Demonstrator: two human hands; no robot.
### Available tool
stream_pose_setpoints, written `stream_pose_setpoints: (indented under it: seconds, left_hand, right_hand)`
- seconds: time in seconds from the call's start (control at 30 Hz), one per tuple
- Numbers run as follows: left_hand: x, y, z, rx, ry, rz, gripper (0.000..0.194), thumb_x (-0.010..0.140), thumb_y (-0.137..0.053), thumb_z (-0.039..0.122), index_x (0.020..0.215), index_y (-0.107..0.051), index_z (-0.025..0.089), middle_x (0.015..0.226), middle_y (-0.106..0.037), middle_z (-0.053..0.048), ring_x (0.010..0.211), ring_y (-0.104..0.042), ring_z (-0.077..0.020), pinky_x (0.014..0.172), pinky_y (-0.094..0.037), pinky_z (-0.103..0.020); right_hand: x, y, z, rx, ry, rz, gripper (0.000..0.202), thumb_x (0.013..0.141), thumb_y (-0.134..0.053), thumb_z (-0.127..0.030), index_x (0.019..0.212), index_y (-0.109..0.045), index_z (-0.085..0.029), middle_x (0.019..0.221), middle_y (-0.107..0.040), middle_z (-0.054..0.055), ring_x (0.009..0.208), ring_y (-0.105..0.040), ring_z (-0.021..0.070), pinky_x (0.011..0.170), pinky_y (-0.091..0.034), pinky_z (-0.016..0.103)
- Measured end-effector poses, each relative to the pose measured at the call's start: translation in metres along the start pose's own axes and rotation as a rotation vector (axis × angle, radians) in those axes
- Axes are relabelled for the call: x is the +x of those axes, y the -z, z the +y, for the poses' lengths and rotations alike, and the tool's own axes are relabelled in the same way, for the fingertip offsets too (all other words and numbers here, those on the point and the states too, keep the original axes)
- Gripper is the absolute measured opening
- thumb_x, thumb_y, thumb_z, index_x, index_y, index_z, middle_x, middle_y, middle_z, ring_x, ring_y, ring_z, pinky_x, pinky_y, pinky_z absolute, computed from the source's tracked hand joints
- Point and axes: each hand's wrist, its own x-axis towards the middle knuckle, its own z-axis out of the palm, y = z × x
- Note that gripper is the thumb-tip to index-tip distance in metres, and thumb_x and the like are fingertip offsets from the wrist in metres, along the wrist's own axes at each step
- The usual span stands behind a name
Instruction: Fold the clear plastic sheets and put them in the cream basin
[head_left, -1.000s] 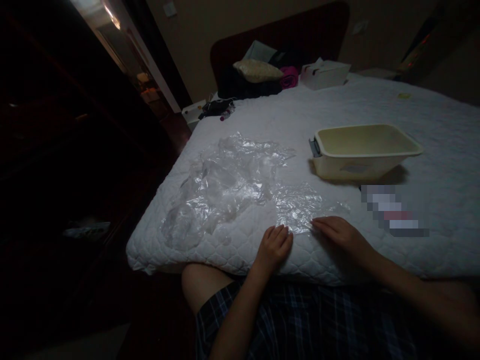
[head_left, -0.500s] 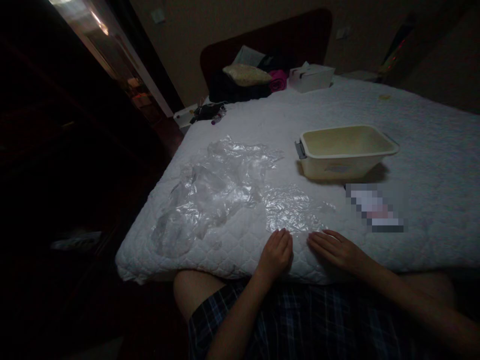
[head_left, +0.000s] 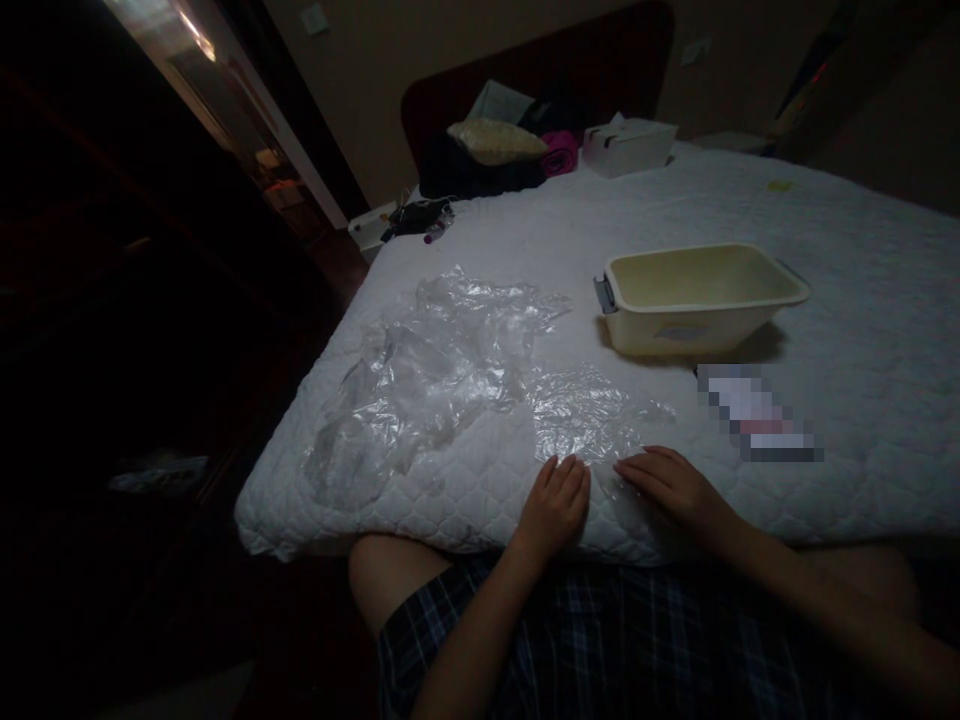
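A small sheet of crinkled clear plastic [head_left: 581, 410] lies flat on the white quilted bed. My left hand [head_left: 556, 505] rests palm down at its near edge, fingertips on the film. To the right, my right hand [head_left: 675, 490] touches the near right corner of the same sheet, its fingers stretched out toward the left. Both hands look flat, with nothing gripped that shows. A larger heap of crumpled clear plastic [head_left: 442, 370] spreads over the bed to the left, meeting or overlapping the small sheet.
A cream plastic tub [head_left: 690, 325] with grey handles stands beyond my right hand, and a blurred-out flat object [head_left: 757, 412] lies in front of it. Near the headboard [head_left: 540, 75] are a white box [head_left: 630, 147], a pillow [head_left: 499, 142] and a pink roll [head_left: 559, 153].
My right hand has shifted slightly, its fingers a little higher at the sheet's corner. My left hand has barely moved. The camera view has shifted a little.
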Motion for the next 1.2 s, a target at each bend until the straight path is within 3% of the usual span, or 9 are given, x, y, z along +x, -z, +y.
stream_pose_setpoints:
  seconds: [0.1, 0.27, 0.6, 0.87, 1.2]
  left_hand:
    - [0.001, 0.002, 0.0, 0.0, 0.016, -0.013, 0.031, 0.089, -0.039, 0.017, 0.115, -0.052, 0.008, 0.117, -0.058, -0.013, 0.117, -0.047, -0.0222, 0.102, -0.036, -0.043]
    - [0.002, 0.005, 0.001, 0.01, 0.051, -0.044, 0.033, 0.089, -0.038, 0.018, 0.118, -0.05, 0.008, 0.118, -0.057, -0.013, 0.119, -0.045, -0.0219, 0.103, -0.032, -0.045]
    - [0.002, 0.003, 0.001, 0.013, 0.04, -0.053, 0.031, 0.089, -0.039, 0.019, 0.115, -0.053, 0.01, 0.119, -0.056, -0.013, 0.12, -0.044, -0.0224, 0.104, -0.03, -0.047]
    - [0.003, 0.007, 0.001, -0.001, 0.04, -0.082, 0.032, 0.088, -0.04, 0.02, 0.117, -0.052, 0.011, 0.119, -0.056, -0.013, 0.121, -0.042, -0.0227, 0.105, -0.028, -0.048]
    - [0.002, 0.005, 0.001, 0.026, 0.014, -0.079, 0.031, 0.089, -0.039, 0.018, 0.116, -0.052, 0.011, 0.118, -0.056, -0.013, 0.12, -0.044, -0.0226, 0.104, -0.029, -0.049]
  right_hand:
    - [0.01, 0.004, 0.0, 0.072, -0.059, -0.003, 0.028, 0.081, -0.047, -0.011, 0.107, -0.056, -0.017, 0.091, -0.066, 0.009, 0.085, -0.06, 0.0194, 0.084, -0.046, 0.043]
    - [0.016, 0.01, -0.001, 0.17, -0.038, -0.076, 0.023, 0.076, -0.052, -0.01, 0.097, -0.058, -0.018, 0.089, -0.064, 0.007, 0.084, -0.059, 0.0188, 0.087, -0.044, 0.043]
    - [0.017, 0.006, 0.001, 0.2, -0.137, -0.086, 0.023, 0.081, -0.049, -0.014, 0.102, -0.058, -0.02, 0.087, -0.067, 0.006, 0.083, -0.06, 0.0192, 0.085, -0.044, 0.042]
    - [0.031, 0.011, 0.0, 0.316, -0.174, -0.114, 0.019, 0.078, -0.05, -0.015, 0.093, -0.059, -0.022, 0.079, -0.066, 0.002, 0.077, -0.061, 0.0174, 0.091, -0.041, 0.044]
    - [0.039, 0.005, 0.002, 0.256, -0.378, -0.086, 0.02, 0.086, -0.045, -0.03, 0.096, -0.06, -0.021, 0.083, -0.068, 0.006, 0.079, -0.062, 0.0203, 0.073, -0.049, 0.037]
